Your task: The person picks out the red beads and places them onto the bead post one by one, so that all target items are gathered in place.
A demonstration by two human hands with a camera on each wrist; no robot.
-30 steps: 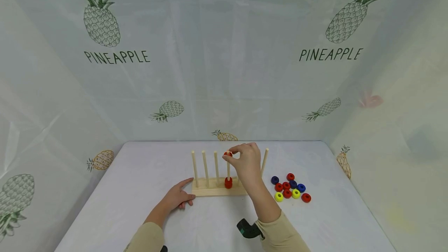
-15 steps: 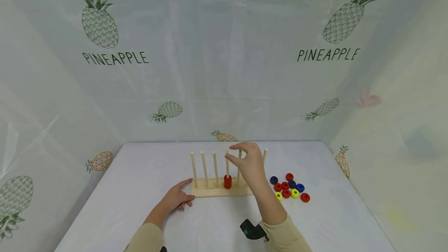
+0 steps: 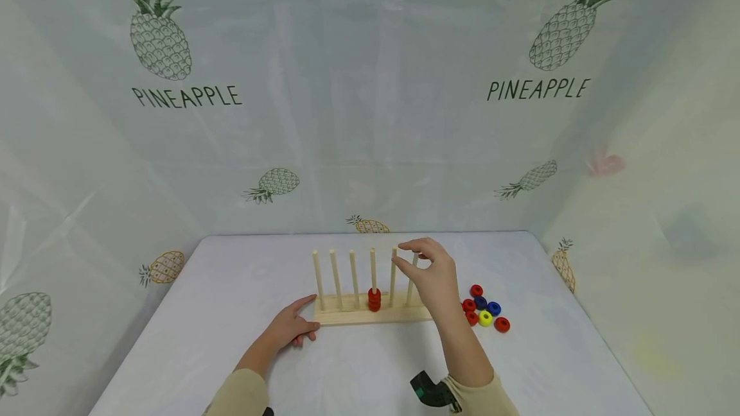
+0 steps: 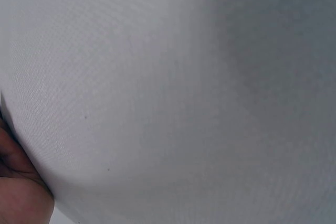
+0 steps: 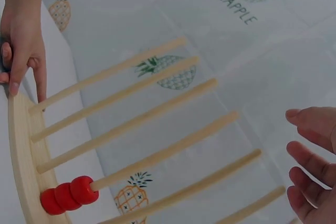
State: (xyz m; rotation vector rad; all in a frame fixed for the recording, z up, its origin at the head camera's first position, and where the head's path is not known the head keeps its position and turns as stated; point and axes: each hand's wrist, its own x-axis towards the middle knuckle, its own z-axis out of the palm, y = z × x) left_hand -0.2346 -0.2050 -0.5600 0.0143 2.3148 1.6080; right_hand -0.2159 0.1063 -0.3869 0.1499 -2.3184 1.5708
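A wooden peg stand (image 3: pixel 370 317) with several upright pegs is on the white table. Three red rings (image 5: pixel 70 195) are stacked at the bottom of one middle peg; the same red stack (image 3: pixel 374 300) shows in the head view. My left hand (image 3: pixel 288 325) holds the stand's left end between thumb and index finger, seen also in the right wrist view as a left hand (image 5: pixel 26 51). Near the tops of the right-hand pegs, my right hand (image 3: pixel 432 275) is raised with thumb and fingers apart and nothing between them. It partly hides the stand's right end.
Loose red, blue and yellow rings lie right of the stand, among them a yellow ring (image 3: pixel 485 318), a blue ring (image 3: pixel 494 308) and a red ring (image 3: pixel 502 325). My right forearm covers some. A pineapple-print curtain (image 3: pixel 370 114) surrounds the table.
A red ring has gone from between my right fingers at the peg's top down onto the stack. The right hand has then moved right, away from that peg. My left hand stays put.
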